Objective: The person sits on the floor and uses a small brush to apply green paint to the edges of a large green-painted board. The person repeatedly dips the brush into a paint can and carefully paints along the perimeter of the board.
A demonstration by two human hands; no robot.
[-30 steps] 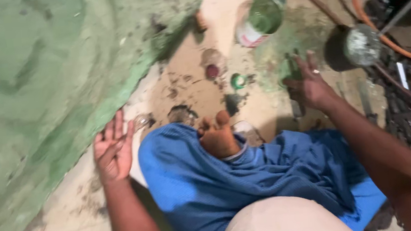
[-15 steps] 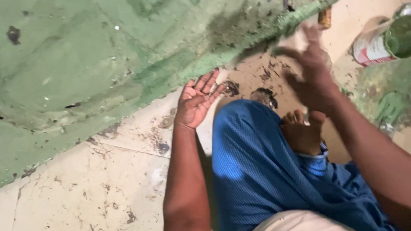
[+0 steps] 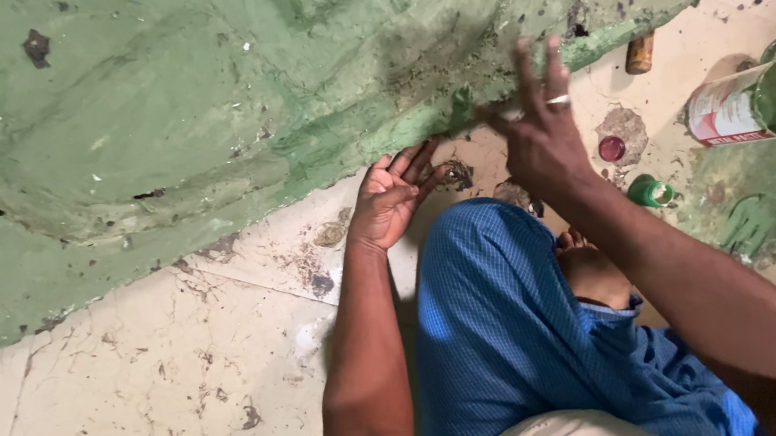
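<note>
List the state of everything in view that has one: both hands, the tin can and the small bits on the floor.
Left hand: open, palm up, empty, at the edge of the green plastered slab.
Right hand: open, fingers spread, blurred, against that edge.
Green plastered slab: coated green, pitted with dark specks.
Paint-smeared tin can: on its side, mouth open.
Small green bottle: lying down.
Round maroon cap: flat on the floor.

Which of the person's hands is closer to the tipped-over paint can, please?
The right hand; it is raised just left of the paint can. The left hand rests palm-up further left, by the green slab's edge.
</note>
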